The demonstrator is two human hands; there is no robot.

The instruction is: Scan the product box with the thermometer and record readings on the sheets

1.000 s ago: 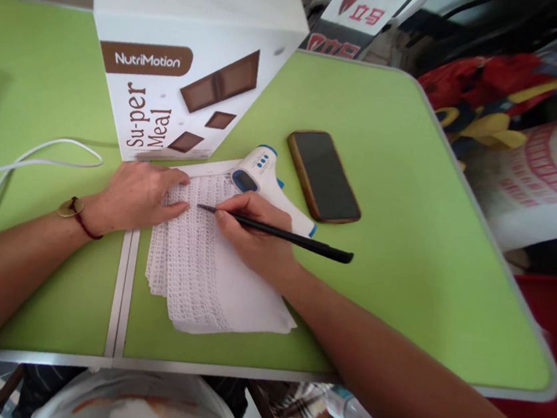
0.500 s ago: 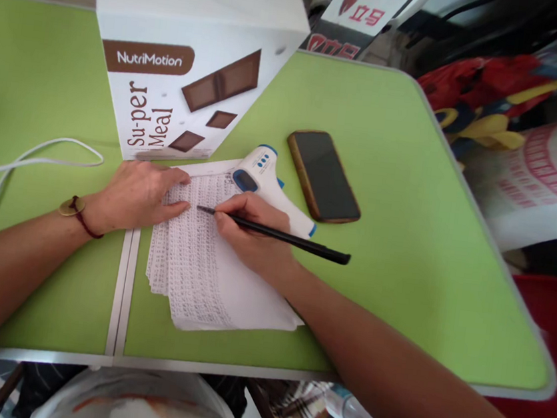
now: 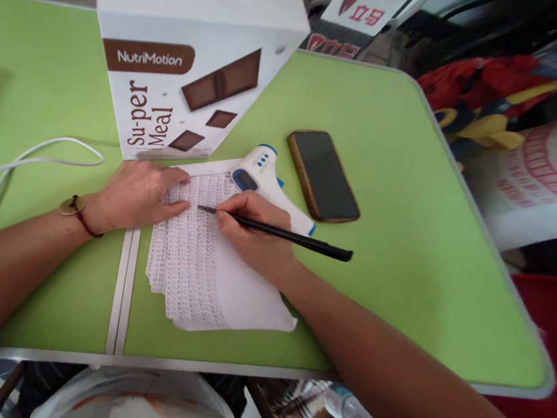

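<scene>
My right hand grips a slim black pen, its tip pointing left at the paper. Under both hands lies a stack of white sheets, the left part covered in rows of small handwriting. My left hand rests on the upper left of the sheets, thumb and fingers spread apart. A white and blue infrared thermometer lies across the top right of the paper, just behind my right hand, which hides part of it.
A large white NutriMotion box stands behind the sheets. A smartphone in a brown case lies right of the thermometer. A white cable runs across the left of the green table. A red stool stands beyond the right edge.
The top sheet's lower edge has shifted slightly up and left. The pen's back end has tipped up a little. My left hand stays in place.
</scene>
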